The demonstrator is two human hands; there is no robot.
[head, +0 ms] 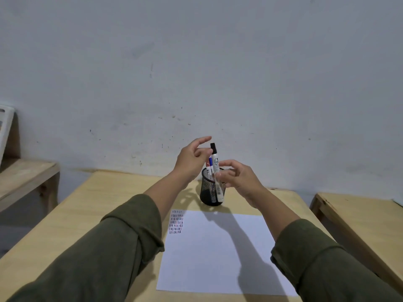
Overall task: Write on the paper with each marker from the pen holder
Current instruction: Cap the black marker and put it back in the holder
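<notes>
A black mesh pen holder [207, 194] stands on the wooden table just beyond a white sheet of paper [218, 253]. Rows of short red, blue and black strokes [176, 222] fill the paper's far left corner. My right hand [238, 178] grips a white marker with a black cap [216, 168], held upright in front of the holder. A red-capped marker [207, 163] and a blue-capped marker [210, 160] stand inside the holder. My left hand [193, 159] hovers beside the black cap, fingers apart, holding nothing.
The light wooden table [91, 214] reaches to a grey wall. A second wooden table [366, 216] stands at the right and a wooden bench [24, 173] at the left, with a white framed object [5, 125] leaning above it.
</notes>
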